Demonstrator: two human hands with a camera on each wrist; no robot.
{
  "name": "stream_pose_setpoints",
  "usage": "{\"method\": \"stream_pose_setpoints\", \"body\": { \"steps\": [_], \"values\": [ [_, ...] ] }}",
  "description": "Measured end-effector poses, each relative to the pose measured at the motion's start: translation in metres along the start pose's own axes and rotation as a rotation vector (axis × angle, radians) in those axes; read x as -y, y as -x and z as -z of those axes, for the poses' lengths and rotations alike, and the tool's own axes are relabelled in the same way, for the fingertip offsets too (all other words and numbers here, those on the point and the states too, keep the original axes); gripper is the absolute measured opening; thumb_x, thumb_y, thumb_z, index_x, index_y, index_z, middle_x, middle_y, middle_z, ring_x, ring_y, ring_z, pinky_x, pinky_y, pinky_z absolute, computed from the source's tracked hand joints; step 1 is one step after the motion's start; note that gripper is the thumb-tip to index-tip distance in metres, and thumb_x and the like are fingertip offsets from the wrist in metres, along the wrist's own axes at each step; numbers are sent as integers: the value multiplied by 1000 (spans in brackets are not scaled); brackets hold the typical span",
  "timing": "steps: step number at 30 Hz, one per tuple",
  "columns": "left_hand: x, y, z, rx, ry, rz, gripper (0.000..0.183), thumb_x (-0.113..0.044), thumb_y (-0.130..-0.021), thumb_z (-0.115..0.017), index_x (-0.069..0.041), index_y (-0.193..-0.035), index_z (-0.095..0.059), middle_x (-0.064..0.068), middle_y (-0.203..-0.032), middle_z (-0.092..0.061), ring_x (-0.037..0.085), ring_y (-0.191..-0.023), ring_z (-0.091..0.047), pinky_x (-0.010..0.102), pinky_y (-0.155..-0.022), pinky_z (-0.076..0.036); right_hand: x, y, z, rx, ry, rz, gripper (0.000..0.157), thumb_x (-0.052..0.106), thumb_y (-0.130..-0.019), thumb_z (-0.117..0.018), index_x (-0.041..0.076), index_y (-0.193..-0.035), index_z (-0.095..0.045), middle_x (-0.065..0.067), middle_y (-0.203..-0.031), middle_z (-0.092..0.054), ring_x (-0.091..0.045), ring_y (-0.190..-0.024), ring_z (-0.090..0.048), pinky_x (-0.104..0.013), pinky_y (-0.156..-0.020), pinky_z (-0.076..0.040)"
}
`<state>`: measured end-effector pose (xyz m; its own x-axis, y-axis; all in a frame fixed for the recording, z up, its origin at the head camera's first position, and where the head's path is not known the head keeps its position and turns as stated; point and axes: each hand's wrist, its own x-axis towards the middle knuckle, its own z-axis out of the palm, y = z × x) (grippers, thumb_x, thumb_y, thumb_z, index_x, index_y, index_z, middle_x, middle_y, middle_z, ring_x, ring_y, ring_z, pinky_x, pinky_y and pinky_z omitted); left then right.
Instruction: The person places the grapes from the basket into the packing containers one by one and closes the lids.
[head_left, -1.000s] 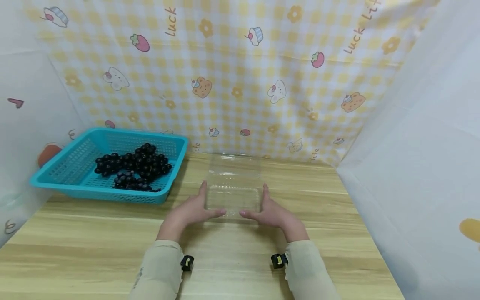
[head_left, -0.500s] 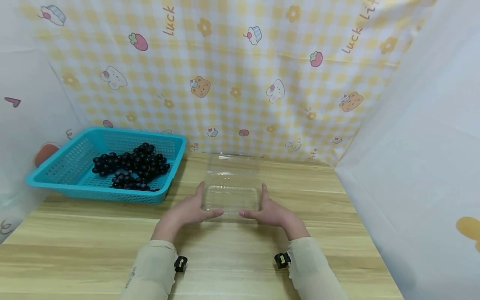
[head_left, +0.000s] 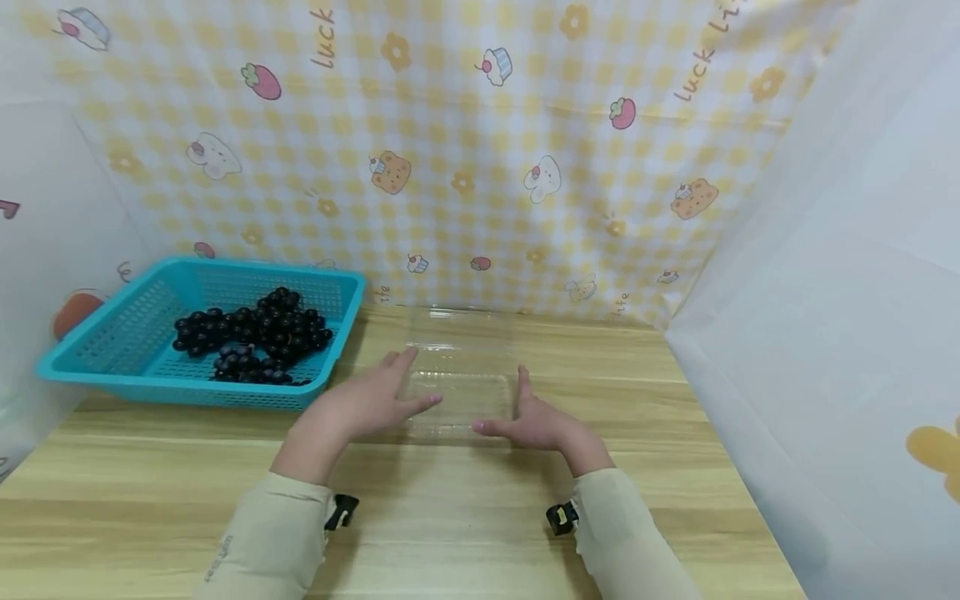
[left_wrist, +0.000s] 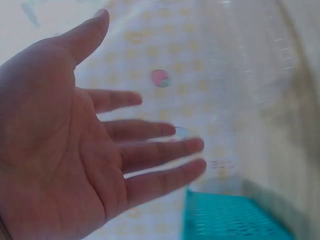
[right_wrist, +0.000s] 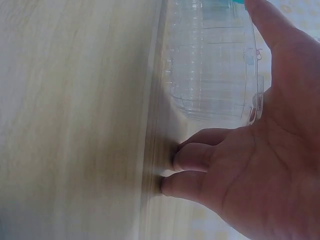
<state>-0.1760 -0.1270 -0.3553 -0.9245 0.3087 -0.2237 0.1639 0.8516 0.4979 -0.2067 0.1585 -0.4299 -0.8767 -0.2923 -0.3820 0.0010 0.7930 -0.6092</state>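
Note:
A clear plastic clamshell box (head_left: 459, 404) lies on the table with its lid (head_left: 461, 329) folded back towards the patterned cloth. At the box's left side my left hand (head_left: 363, 404) is raised and holds nothing. In the left wrist view that hand (left_wrist: 75, 145) shows its palm, fingers straight and spread, thumb apart. My right hand (head_left: 543, 423) stays at the box's front right corner, thumb along the front and fingers along the right side. The right wrist view shows the hand (right_wrist: 270, 150) with fingertips down at the tabletop and thumb by the box rim (right_wrist: 254, 100).
To the left stands a turquoise plastic basket (head_left: 183, 390) with bunches of dark grapes (head_left: 277, 329) in it. A yellow checked cloth (head_left: 450, 125) hangs behind the wooden table (head_left: 450, 517), and a white sheet (head_left: 817, 275) hangs on the right.
My left hand has come away from the box, lifting and shifting left. The right hand keeps its place at the corner. The head view has turned slightly right; the box lies still.

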Motion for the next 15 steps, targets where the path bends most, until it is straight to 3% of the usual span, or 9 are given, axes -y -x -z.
{"method": "stream_pose_setpoints", "body": {
  "steps": [4, 8, 15],
  "values": [
    [-8, 7, 28, -51, -64, -59, 91, -67, -105, -51, -10, -170, -25, 22, -172, -35, 47, -155, -40, 67, -123, -38, 2, 0, 3, 10, -1, -1, 147, 78, -82, -75, 8, -167, 24, -38, -167, -29, -51, -156, -36, -61, -129, -32],
    [-7, 10, 58, -91, -119, -80, 87, -68, -106, -47, -11, -169, -29, 23, -166, -45, 47, -147, -51, 68, -120, -42, 2, 0, 3, 35, 7, -5, 147, 78, -83, -74, 8, -167, 24, -37, -167, -30, -49, -157, -35, -60, -130, -32],
    [23, -3, 116, -104, -225, 7, 83, -64, -108, -44, -8, -168, -29, 31, -163, -44, 54, -144, -48, 74, -114, -42, 1, -1, 2, 56, 9, -8, 147, 78, -83, -73, 9, -166, 26, -38, -166, -32, -48, -157, -35, -59, -130, -31]
  ]
}}
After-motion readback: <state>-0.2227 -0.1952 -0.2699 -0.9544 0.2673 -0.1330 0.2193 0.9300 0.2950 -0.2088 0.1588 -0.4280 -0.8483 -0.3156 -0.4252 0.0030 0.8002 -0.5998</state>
